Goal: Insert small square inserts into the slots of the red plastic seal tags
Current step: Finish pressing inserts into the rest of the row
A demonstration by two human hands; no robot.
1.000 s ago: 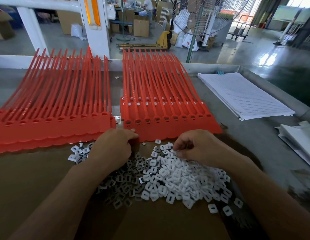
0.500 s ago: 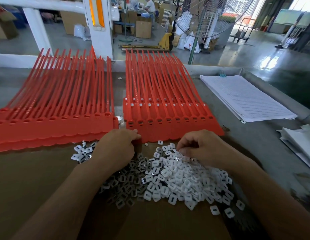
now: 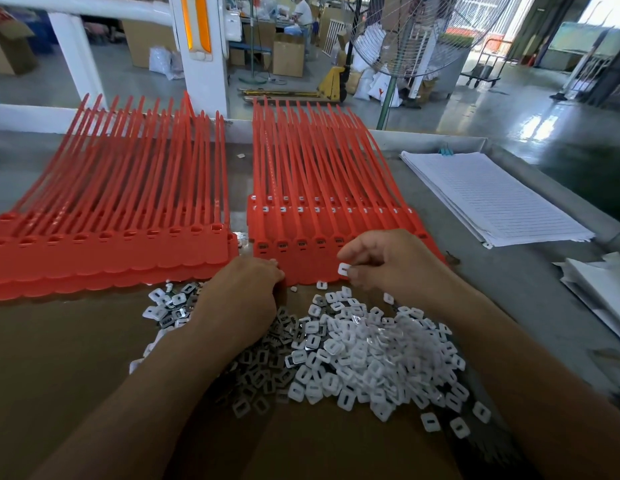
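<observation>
**Bench stock, as it lies under my hands**

1. Insert in hand (image 3: pixel 343 269): one white square piece with a slot through its middle. It is pinched at the fingertips of my right hand (image 3: pixel 395 265), held over the near heads of the right batch, flat face towards me.
2. Right batch of red seal tags (image 3: pixel 336 216): stacked side by side, long axis running away from me. Heads lie at the near edge and tails point to the far edge of the table. Head slots in the rows further back show white squares; the nearest row shows dark slots.
3. My left hand (image 3: pixel 242 296): knuckles up, fingers curled onto the near left corner of the right batch, holding it.
4. Left batch of red seal tags (image 3: pixel 111 220): same lie, tails away from me. It sits just beside the right batch with a narrow gap between.
5. Pile of inserts (image 3: pixel 353 358): loose, heaped on the brown cardboard sheet (image 3: pixel 59 375) between my forearms, touching the tags' near edge.
6. Stack of lined paper (image 3: pixel 492 195): on the grey table (image 3: pixel 509 306), well to the right.
</observation>
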